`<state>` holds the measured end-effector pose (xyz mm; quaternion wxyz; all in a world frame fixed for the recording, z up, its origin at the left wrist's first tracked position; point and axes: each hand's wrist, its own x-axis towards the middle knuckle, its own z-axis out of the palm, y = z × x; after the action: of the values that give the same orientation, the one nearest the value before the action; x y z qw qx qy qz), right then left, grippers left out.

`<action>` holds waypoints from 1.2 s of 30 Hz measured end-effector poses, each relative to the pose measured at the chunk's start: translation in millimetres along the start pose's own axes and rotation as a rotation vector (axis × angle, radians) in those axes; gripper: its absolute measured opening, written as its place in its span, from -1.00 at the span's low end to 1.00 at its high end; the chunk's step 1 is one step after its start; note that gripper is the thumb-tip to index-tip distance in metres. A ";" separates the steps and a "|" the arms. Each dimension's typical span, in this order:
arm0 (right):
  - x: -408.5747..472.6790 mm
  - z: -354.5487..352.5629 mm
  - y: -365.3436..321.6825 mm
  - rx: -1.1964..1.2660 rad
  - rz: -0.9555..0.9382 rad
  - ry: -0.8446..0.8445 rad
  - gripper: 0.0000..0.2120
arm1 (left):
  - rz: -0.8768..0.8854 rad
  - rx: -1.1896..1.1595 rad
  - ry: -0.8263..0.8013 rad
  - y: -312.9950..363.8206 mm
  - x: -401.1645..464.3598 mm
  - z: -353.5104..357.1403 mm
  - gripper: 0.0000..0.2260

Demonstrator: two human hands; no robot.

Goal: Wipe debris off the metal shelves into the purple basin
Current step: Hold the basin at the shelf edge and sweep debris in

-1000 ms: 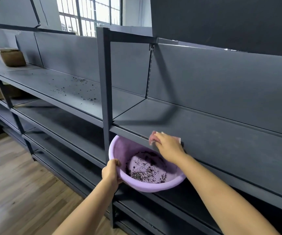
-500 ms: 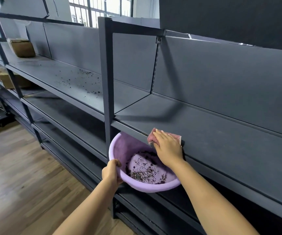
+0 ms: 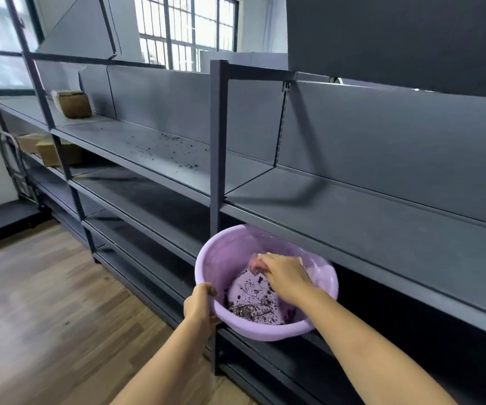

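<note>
A: Purple basin (image 3: pixel 265 328) is held by its near rim in the curled left hand (image 3: pixel 199 305), just below the front edge of the metal shelf (image 3: pixel 367 229).

B: yep, and a pink cloth (image 3: pixel 255 263) is gripped by the right hand (image 3: pixel 284 274) inside it, above the debris (image 3: pixel 250 309). More specks (image 3: pixel 171 150) are scattered on the shelf further left.

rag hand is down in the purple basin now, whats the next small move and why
Probably lift the right hand with the pink rag out of the purple basin and shift left past the upright post. The shelf section on the right looks wiped, while dark debris is scattered on the next section. The left hand grips the rim, ready to carry it along.
</note>
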<state>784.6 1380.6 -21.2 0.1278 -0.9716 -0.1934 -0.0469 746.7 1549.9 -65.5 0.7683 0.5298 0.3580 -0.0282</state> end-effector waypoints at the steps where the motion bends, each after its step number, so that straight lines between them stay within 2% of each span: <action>1: -7.0 3.1 -11.7 0.014 -0.014 0.018 -0.78 | 0.003 0.010 0.000 0.2 -5.2 -12.1 -0.94; 6: -40.0 0.6 -53.7 -0.171 -0.104 0.067 -0.65 | 0.037 0.042 0.020 -1.4 -27.7 -70.1 -0.89; 12: -76.5 -14.2 -71.4 -0.307 -0.027 0.155 -0.58 | 0.088 0.058 0.033 5.6 -59.9 -119.9 -0.89; 17: -99.7 -42.7 -80.4 -0.440 0.021 0.170 -0.53 | 0.115 -0.006 -0.004 27.7 -88.6 -131.8 -0.97; 22: -114.8 -85.2 -67.6 -0.531 0.113 0.227 -0.56 | 0.175 -0.041 -0.063 59.0 -104.8 -111.6 -0.98; 26: -125.3 -111.2 -46.7 -0.501 0.182 0.319 -0.67 | 0.180 -0.045 -0.117 78.7 -106.2 -82.0 -0.87; 30: -137.1 -128.5 -23.5 -0.492 0.275 0.356 -0.64 | 0.216 -0.014 -0.160 90.1 -116.6 -43.6 -0.83; 36: -151.4 -144.8 21.1 -0.493 0.340 0.359 -0.69 | 0.246 0.004 -0.222 94.6 -123.0 24.1 -0.93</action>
<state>647.3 1268.0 92.0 -0.0726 -0.9678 0.0140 -0.2405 708.0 1529.7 85.3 0.7996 0.5650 0.2033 0.0072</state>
